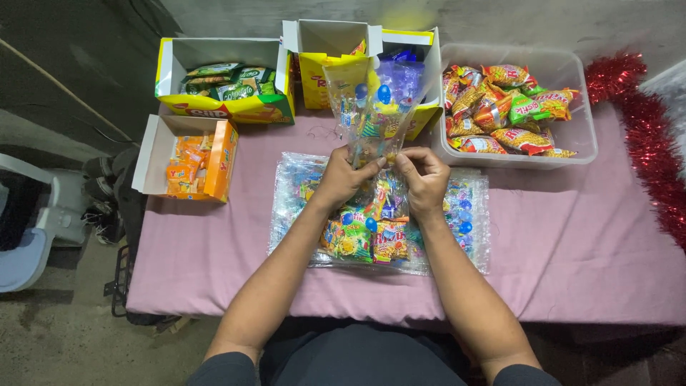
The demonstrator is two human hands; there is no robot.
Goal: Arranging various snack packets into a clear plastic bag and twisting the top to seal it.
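My left hand (341, 177) and my right hand (423, 175) both pinch the lower end of a clear plastic goodie bag (373, 104), held upright above the table. Inside it I see small snack packets and blue round sweets. Beneath my hands lies a pile of similar filled clear bags (457, 214) on the pink tablecloth (572, 243).
At the back stand a yellow box of green packets (227, 82), an open yellow-white carton (321, 53) and a clear tub of red-yellow snack packs (511, 107). A white box of orange packets (189, 161) sits left. Red tinsel (647, 136) runs along the right edge. A chair (32, 229) is far left.
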